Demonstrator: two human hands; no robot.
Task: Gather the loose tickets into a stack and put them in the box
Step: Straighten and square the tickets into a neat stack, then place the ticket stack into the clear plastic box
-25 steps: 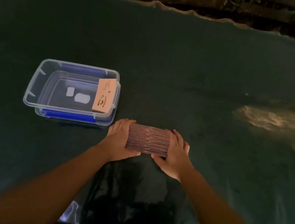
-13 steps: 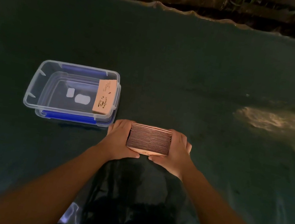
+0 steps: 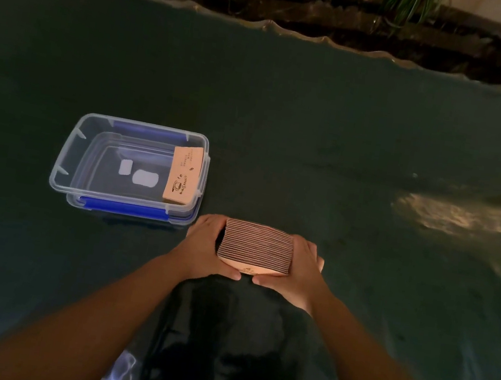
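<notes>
Stack (image 3: 256,246) clamped between left hand (image 3: 202,246) and right hand (image 3: 299,269), fingers curled on its ends; near box (image 3: 63,160), just right of its corner; tickets (image 3: 183,175) inside.

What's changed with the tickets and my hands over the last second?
The ticket stack, pressed between the left hand and right hand, has tipped so its printed face now shows at the near edge. Both hands keep their grip. The box and the tickets inside stayed put.
</notes>
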